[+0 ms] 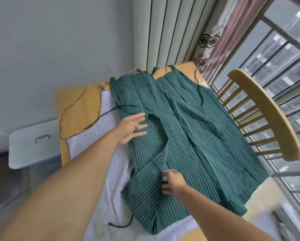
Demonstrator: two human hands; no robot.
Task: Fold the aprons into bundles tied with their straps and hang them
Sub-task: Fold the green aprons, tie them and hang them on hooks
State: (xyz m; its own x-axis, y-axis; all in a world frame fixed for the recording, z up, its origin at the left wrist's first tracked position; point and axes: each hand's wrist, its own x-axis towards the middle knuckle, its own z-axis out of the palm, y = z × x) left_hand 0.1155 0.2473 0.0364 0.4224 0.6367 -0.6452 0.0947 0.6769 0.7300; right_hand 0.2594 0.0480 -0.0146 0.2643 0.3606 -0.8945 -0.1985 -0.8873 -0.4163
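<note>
A green apron with thin white stripes (189, 136) lies spread on the wooden table (72, 101), its sides partly folded inward. My left hand (132, 129) presses flat on its left folded part, fingers spread. Lower down, my right hand (171, 182) grips a folded-over flap of the same apron, fingers curled into the cloth. A dark green strap (198, 87) trails over the apron's far end, and another strap end (121, 224) lies at the near left. Beneath the green apron lies a white apron (107, 119) with red-checked trim.
A wooden spindle-back chair (265, 115) stands close at the table's right side, before a barred window (284, 54). Grey-green curtains (171, 32) hang behind the table. A white box with a handle (34, 143) sits to the left, below the table's edge.
</note>
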